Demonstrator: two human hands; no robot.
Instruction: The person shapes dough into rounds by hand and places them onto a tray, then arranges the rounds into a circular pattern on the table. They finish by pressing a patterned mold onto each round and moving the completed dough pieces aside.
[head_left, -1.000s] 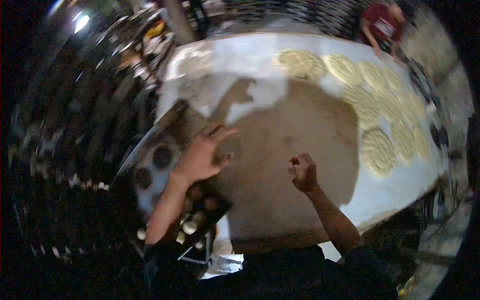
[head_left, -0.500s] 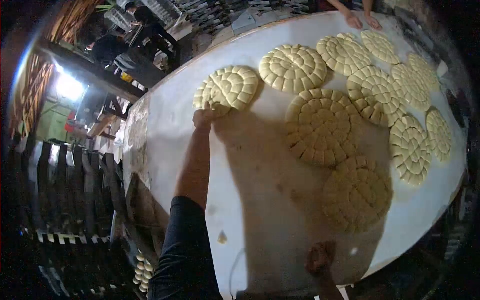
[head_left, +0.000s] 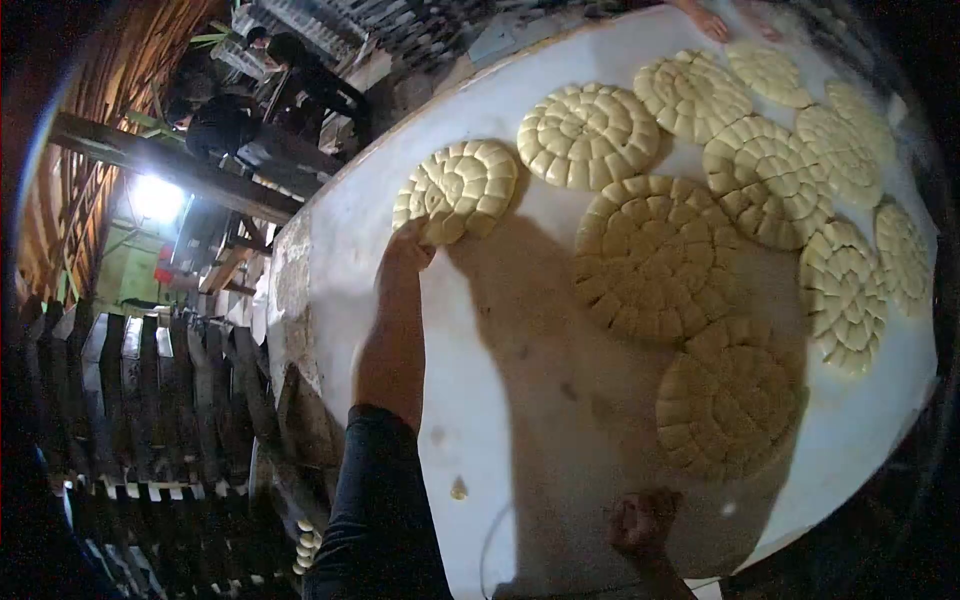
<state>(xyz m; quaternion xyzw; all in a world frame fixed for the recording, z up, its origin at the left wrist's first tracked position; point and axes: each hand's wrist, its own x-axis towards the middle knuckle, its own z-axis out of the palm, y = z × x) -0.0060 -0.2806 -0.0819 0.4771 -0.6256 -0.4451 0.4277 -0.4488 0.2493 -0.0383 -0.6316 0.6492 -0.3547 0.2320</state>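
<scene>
Several flat rounds of pale dough pieces set in spirals lie on a white table. My left hand (head_left: 410, 247) touches the lower left edge of the leftmost dough round (head_left: 462, 188), its fingers bent against the edge pieces. My right hand (head_left: 642, 522) is near the table's front edge, in shadow, with its fingers curled; anything inside is too dark to make out. Above it lies a shaded dough round (head_left: 728, 400), apart from the hand. A larger dough round (head_left: 655, 258) is just beyond that one.
The white table (head_left: 465, 400) has a worn left edge. Another person's hands (head_left: 708, 24) rest at its far side. Two people in dark clothes (head_left: 222, 125) are at the upper left, near a bright lamp (head_left: 158, 198). Small dough balls (head_left: 306, 546) show at the lower left.
The whole view has shifted slightly, with the near rounds now further right. My left hand stays at the same round's edge, its fingers slightly more bent. The other person's hands sit nearer the top border.
</scene>
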